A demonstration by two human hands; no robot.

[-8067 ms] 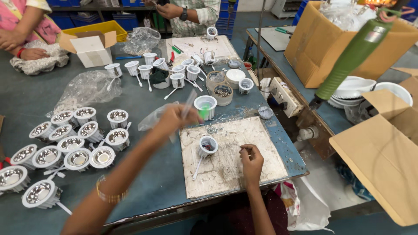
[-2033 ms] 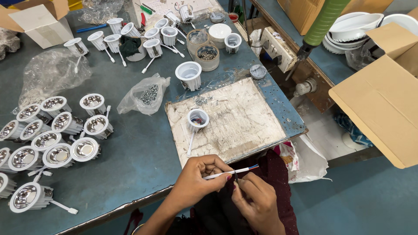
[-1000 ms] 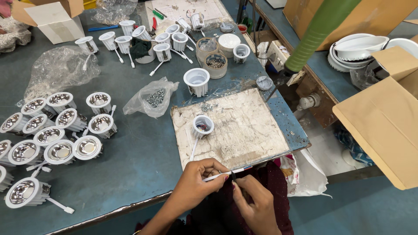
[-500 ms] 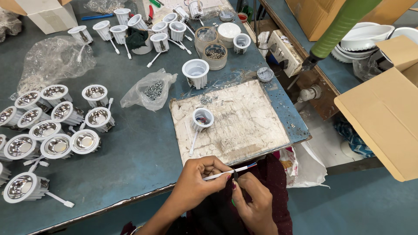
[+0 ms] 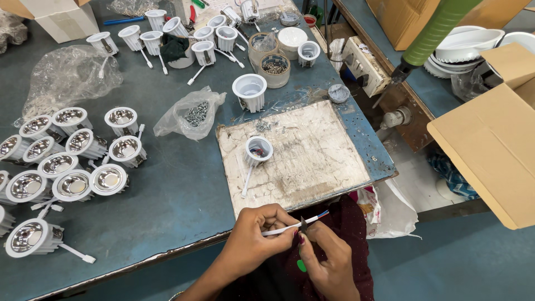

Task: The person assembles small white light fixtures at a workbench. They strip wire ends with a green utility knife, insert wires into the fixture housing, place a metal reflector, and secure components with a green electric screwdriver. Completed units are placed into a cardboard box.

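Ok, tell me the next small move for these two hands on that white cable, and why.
Probably close the small tool on the cable's tip and pull outward. The left hand pinches the white cable level, the right hand sets the tool near its coloured end wires, which look barely bared.

Views: just the one, a head-worn camera, so nothing overlaps with a second view.
Position: above the near edge of the blue worktable [image 5: 167, 200], over the person's lap.
Facing: tilted steeply down and forward, toward 12 o'clock across the table.
Nearness: the left hand [image 5: 262, 234] and right hand [image 5: 329, 262] sit closest, low at 6 o'clock.
Reach: worn white board [image 5: 301, 156] mid-frame; cardboard box [image 5: 490, 139] at 3 o'clock; far table end at 12 o'clock.
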